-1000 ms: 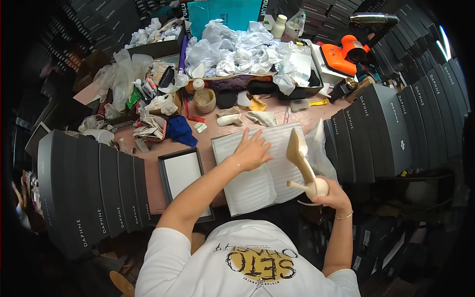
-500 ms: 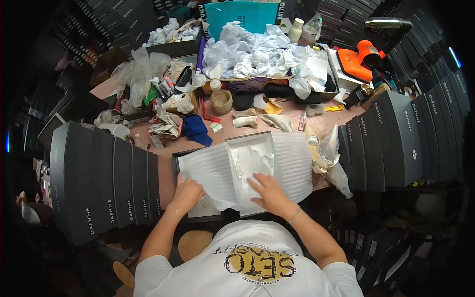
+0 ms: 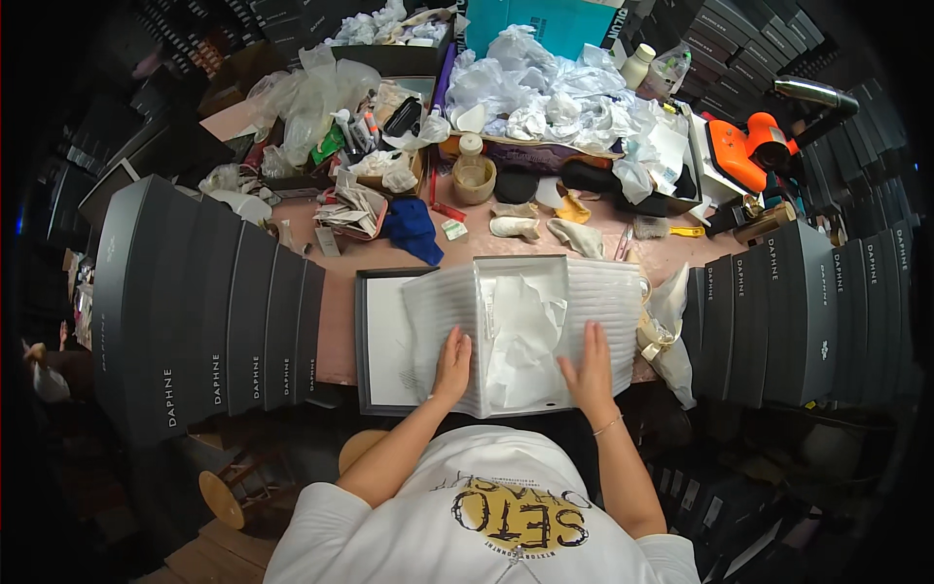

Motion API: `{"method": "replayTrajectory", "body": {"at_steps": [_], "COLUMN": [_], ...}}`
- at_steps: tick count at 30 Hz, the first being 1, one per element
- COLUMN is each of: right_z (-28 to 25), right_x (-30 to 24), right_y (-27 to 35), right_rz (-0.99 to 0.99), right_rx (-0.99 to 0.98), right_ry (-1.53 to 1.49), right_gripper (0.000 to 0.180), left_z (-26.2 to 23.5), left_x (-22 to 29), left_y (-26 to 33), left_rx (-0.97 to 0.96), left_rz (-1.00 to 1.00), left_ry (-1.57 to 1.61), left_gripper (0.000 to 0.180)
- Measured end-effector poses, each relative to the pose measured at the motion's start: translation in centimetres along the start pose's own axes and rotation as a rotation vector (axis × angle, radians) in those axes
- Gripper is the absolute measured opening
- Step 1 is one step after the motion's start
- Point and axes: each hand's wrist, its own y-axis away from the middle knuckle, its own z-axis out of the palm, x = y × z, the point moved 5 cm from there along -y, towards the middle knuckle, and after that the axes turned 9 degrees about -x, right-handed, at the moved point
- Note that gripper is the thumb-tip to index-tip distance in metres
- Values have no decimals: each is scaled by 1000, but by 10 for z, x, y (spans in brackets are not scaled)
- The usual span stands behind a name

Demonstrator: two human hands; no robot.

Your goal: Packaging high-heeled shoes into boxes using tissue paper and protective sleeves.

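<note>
In front of me lies a shoe box (image 3: 520,264), its inside white, with a crumpled white tissue sheet (image 3: 520,326) in it. A ribbed white foam sheet (image 3: 595,292) lines the box and spreads out over both its sides. My left hand (image 3: 451,368) rests on the foam at the left side, fingers stretched out together. On the right part of the foam lies my right hand (image 3: 591,368), fingers straight and thumb apart. Neither hand grips anything. Partly under the foam, to the left, is a dark box lid (image 3: 391,336) with a white inside.
Stacks of dark shoe boxes (image 3: 161,302) stand at left, with more boxes (image 3: 798,302) at right. Behind are a blue cloth (image 3: 413,232), a jar (image 3: 474,180), a brush (image 3: 654,228), crumpled paper (image 3: 540,88) and an orange device (image 3: 736,156). A plastic bag (image 3: 671,336) hangs over the table edge.
My left hand has moved right, from the lid's left edge to the box's left side. My right hand has shifted from the tissue onto the right foam. More of the lid's inside shows.
</note>
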Motion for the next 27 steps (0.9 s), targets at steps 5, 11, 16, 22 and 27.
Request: {"method": "replayTrajectory", "body": {"at_steps": [5,11,16,22,27], "right_z": [42,39,82,10,59], "right_x": [54,35,62,-31,-60], "right_y": [6,3,5,-69,-44], "right_rz": [317,327,321,-73,-379], "right_rx": [-519,-452,-534,-121,-410], "right_ry": [-371,-688,-573,134,46], "right_gripper": [31,43,71,61,16], "left_z": [7,8,2,-3,26], "left_x": [19,22,7,82,81], "left_y": [-39,-29,-37,-6,-48], "left_rx": [-14,62,91,-226,-96], "left_rz": [101,13,98,171,114], "left_ry": [-312,448,-137,-6,-7], "left_gripper": [49,52,44,40,75]}}
